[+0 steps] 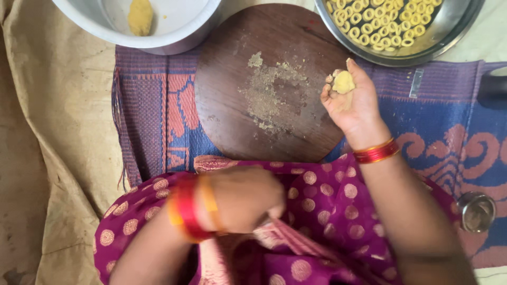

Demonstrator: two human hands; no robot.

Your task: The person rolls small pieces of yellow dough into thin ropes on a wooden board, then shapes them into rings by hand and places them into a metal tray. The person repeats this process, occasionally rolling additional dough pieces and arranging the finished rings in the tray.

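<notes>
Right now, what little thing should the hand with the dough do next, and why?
Probably lower the dough lump onto the round wooden board. The right hand holds it just above the board's edge, the board's crumbed middle is free, and the left hand is back at the lap.

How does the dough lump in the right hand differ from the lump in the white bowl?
The dough lump in the right hand is small and roundish, pinched at the fingertips of the right hand; the lump in the white bowl is larger, elongated and lies untouched. The first sits over the round wooden board; the second rests inside the white bowl. Both are yellowish dough.
</notes>
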